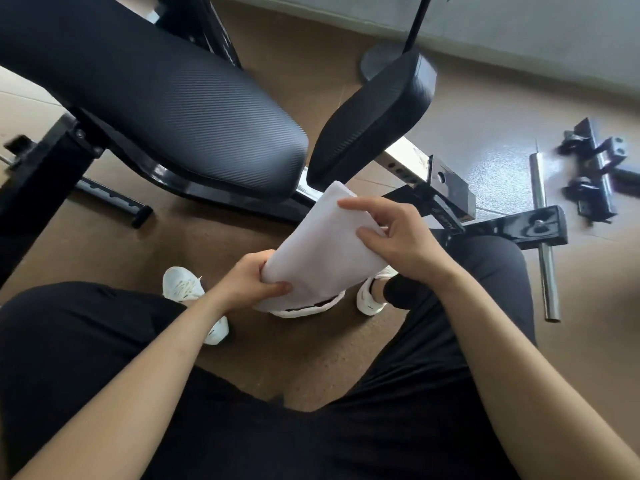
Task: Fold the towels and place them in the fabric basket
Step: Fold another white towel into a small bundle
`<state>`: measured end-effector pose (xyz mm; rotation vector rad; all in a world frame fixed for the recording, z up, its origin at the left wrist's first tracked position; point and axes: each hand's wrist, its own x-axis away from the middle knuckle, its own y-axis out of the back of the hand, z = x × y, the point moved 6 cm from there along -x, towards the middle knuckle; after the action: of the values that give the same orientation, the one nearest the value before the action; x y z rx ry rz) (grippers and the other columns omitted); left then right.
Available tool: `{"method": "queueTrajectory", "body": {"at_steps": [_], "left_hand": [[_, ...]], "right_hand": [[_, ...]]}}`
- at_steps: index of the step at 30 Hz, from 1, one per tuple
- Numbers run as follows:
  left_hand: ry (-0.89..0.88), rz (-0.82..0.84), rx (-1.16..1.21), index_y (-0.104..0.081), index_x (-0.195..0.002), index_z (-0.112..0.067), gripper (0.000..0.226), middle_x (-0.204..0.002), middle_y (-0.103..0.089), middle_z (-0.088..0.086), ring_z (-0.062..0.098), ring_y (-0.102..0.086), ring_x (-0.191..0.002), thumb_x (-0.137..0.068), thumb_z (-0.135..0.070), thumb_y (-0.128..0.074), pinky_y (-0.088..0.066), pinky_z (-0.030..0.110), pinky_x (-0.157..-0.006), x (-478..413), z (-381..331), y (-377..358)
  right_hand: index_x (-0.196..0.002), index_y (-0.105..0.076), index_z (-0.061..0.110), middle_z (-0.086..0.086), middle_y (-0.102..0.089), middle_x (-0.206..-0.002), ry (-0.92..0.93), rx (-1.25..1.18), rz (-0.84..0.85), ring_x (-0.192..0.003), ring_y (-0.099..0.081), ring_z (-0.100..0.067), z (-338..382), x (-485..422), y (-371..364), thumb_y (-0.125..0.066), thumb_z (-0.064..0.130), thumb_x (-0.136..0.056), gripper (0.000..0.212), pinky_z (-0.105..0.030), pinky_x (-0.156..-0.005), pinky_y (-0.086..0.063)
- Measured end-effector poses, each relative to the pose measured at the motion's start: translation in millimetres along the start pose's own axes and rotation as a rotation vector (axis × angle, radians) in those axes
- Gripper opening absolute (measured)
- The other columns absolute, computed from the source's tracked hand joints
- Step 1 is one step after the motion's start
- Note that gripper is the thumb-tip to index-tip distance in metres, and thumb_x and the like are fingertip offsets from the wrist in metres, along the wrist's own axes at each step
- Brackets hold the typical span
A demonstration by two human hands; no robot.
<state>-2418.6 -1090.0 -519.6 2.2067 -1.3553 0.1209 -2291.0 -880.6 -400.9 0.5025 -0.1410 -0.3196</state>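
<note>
A white towel (pixel 322 244), folded into a narrow stack, is held in the air above the floor between my knees. My left hand (pixel 247 282) grips its near lower corner, thumb on top and fingers curled underneath. My right hand (pixel 391 233) holds the towel's right edge, thumb lying on the top face, index finger stretched over the cloth. The towel's near end shows several stacked layers. No fabric basket appears in the head view.
A black padded gym bench (pixel 166 109) stands at the front left, its second pad (pixel 377 116) tilted up at centre. Steel frame parts, a chrome bar (pixel 543 237) and black brackets (pixel 595 168) lie on the brown floor at right. My white shoes are below the towel.
</note>
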Motion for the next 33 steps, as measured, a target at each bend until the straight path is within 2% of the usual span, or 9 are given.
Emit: {"method": "queueTrajectory", "body": {"at_steps": [3,7,13,18,21,24,27,30,33], "left_hand": [[0.052,-0.066,-0.076,-0.067,-0.097,-0.019,0.027,-0.095,-0.07,-0.001,0.017,-0.065,-0.09,-0.08,-0.029,-0.085,-0.05,0.036,-0.074,-2.1,7.4,10.6],[0.067,-0.101,-0.096,-0.068,-0.101,-0.028,0.028,-0.098,-0.072,-0.009,0.01,-0.067,-0.092,-0.08,-0.03,-0.086,-0.056,0.035,-0.078,2.9,12.3,24.2],[0.051,-0.203,-0.013,-0.07,-0.1,-0.034,0.021,-0.097,-0.073,-0.008,0.014,-0.067,-0.091,-0.086,-0.022,-0.08,-0.051,0.033,-0.079,8.9,16.4,38.6],[-0.005,-0.418,0.188,-0.059,-0.121,-0.035,0.031,-0.116,-0.063,-0.005,0.017,-0.062,-0.109,-0.095,-0.022,-0.07,-0.057,0.04,-0.087,16.1,5.6,50.9],[-0.049,-0.393,0.177,-0.061,-0.11,-0.04,0.03,-0.108,-0.063,-0.004,0.017,-0.062,-0.101,-0.102,-0.011,-0.058,-0.055,0.034,-0.08,19.2,-5.0,51.8],[-0.062,-0.359,0.105,-0.071,-0.1,-0.033,0.045,-0.114,-0.067,-0.005,0.012,-0.06,-0.112,-0.1,0.004,-0.047,-0.047,0.028,-0.094,22.2,-10.8,51.3],[-0.036,-0.359,0.072,-0.067,-0.115,-0.037,0.036,-0.128,-0.063,-0.009,0.01,-0.058,-0.117,-0.099,-0.006,-0.059,-0.048,0.027,-0.101,23.2,-13.1,52.9],[-0.009,-0.362,-0.022,-0.057,-0.126,-0.04,0.055,-0.135,-0.054,-0.008,0.009,-0.049,-0.126,-0.085,-0.01,-0.079,-0.04,0.022,-0.1,24.1,-12.9,53.8],[-0.015,-0.377,-0.065,-0.056,-0.131,-0.035,0.065,-0.135,-0.052,-0.006,0.013,-0.048,-0.128,-0.078,-0.011,-0.085,-0.041,0.023,-0.099,24.7,-16.2,51.1]], "right_hand": [[-0.134,-0.064,0.03,0.016,-0.061,-0.121,-0.055,0.091,-0.081,-0.113,-0.054,-0.007,-21.5,-2.0,5.7,-0.055,0.004,-0.096,0.047,-0.023,-0.09,-0.043],[-0.139,-0.061,0.024,0.01,-0.059,-0.128,-0.158,0.176,-0.167,-0.117,-0.052,-0.005,-44.0,-4.0,13.4,-0.054,0.001,-0.096,0.049,-0.008,-0.092,-0.038],[-0.145,-0.055,0.019,0.001,-0.058,-0.137,-0.304,0.217,-0.268,-0.119,-0.05,-0.011,-65.4,-5.0,31.6,-0.053,0.0,-0.096,0.052,-0.014,-0.094,-0.033],[-0.144,-0.057,0.02,-0.011,-0.058,-0.142,-0.416,0.189,-0.282,-0.135,-0.049,-0.028,-82.9,-3.5,26.8,-0.053,0.0,-0.093,0.056,-0.037,-0.112,-0.04],[-0.144,-0.057,0.022,-0.01,-0.057,-0.144,-0.439,0.162,-0.269,-0.137,-0.049,-0.028,-90.5,-4.9,20.1,-0.053,-0.001,-0.092,0.057,-0.042,-0.113,-0.042],[-0.145,-0.055,0.024,-0.007,-0.055,-0.147,-0.442,0.161,-0.261,-0.138,-0.047,-0.026,-91.2,-7.4,14.9,-0.055,0.002,-0.094,0.055,-0.044,-0.114,-0.041],[-0.144,-0.056,0.026,-0.004,-0.057,-0.144,-0.413,0.184,-0.251,-0.134,-0.051,-0.025,-87.8,-8.7,9.8,-0.057,0.007,-0.095,0.053,-0.044,-0.11,-0.044],[-0.142,-0.057,0.027,0.0,-0.059,-0.137,-0.359,0.199,-0.249,-0.124,-0.055,-0.021,-80.0,-7.9,4.8,-0.06,0.008,-0.093,0.052,-0.038,-0.103,-0.046],[-0.141,-0.059,0.023,0.006,-0.058,-0.131,-0.266,0.183,-0.257,-0.112,-0.055,-0.014,-63.7,-5.5,-5.2,-0.061,0.006,-0.095,0.048,-0.03,-0.093,-0.046]]}}
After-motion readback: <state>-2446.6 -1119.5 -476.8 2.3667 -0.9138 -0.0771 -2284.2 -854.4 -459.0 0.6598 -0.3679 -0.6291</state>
